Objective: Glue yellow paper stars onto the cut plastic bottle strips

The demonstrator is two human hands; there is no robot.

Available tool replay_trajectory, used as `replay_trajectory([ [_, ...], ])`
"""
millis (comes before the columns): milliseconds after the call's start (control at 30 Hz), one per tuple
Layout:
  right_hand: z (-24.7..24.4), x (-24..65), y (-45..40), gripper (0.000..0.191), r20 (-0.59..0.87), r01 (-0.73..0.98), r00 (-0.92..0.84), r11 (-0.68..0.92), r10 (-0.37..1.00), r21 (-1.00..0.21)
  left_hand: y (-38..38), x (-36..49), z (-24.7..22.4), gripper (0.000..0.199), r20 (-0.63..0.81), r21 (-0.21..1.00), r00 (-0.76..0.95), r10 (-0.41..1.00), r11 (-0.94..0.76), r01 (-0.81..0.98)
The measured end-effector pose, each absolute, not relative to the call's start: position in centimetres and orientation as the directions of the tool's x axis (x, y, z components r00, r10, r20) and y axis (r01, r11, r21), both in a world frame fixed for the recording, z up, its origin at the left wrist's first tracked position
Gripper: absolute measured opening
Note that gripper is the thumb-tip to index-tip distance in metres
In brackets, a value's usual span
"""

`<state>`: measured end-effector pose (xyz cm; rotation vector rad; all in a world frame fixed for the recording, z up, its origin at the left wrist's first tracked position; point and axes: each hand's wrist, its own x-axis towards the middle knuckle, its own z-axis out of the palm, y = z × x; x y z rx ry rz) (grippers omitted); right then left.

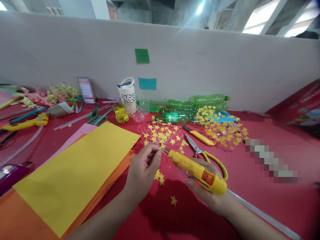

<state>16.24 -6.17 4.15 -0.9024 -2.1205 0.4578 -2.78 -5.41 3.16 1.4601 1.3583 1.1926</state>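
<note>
My right hand is wrapped round a yellow hot glue gun, with a long clear glue stick trailing from its back end. The gun's metal nozzle meets a small yellow paper star pinched between the thumb and fingers of my left hand. Much of that star is hidden by the fingertips. Just beyond lie many loose yellow stars on and around clear plastic. Nearer me, a single star rests on the red table.
Scissors and a yellow box cutter lie beyond the glue gun. Yellow paper sheets cover the left. Green plastic bottles, a white cup and a star-covered piece stand before the white partition. Another glue gun lies far left.
</note>
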Motion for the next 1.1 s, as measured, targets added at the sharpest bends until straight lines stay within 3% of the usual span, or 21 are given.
replay_trajectory([
  [233,4.1,16.3,-6.2,0.014,0.489,0.435,-0.442,0.657,0.752,-0.616,-5.4,-2.8,3.1,0.017,0.098,0.973,-0.022,0.995,-0.091,0.211],
  [400,4.1,16.2,-6.1,0.018,0.537,0.455,-0.464,0.710,0.704,-0.538,-5.4,-2.9,3.0,0.017,0.097,0.976,-0.019,0.995,-0.092,0.197],
  [767,3.9,16.2,-6.0,0.017,0.556,0.456,-0.469,0.727,0.686,-0.513,-5.4,-2.8,2.7,0.015,0.116,0.976,-0.022,0.993,-0.109,0.191],
  [867,4.2,16.1,-6.1,0.017,0.541,0.466,-0.489,0.729,0.684,-0.500,-5.4,-3.0,2.7,0.015,0.172,0.949,-0.013,0.985,-0.162,0.271],
  [1000,3.8,16.4,-6.0,0.022,0.529,0.516,-0.453,0.695,0.718,-0.501,-5.4,-3.4,2.9,0.011,0.363,0.844,0.004,0.932,-0.331,0.423],
  [1033,3.5,16.6,-5.9,0.020,0.537,0.522,-0.424,0.681,0.729,-0.513,-5.4,-3.4,3.1,0.011,0.364,0.849,0.006,0.931,-0.335,0.408],
  [1100,2.9,16.8,-5.6,0.011,0.588,0.515,-0.329,0.663,0.739,-0.544,-5.5,-3.3,3.4,0.012,0.231,0.937,0.026,0.973,-0.229,0.264],
])
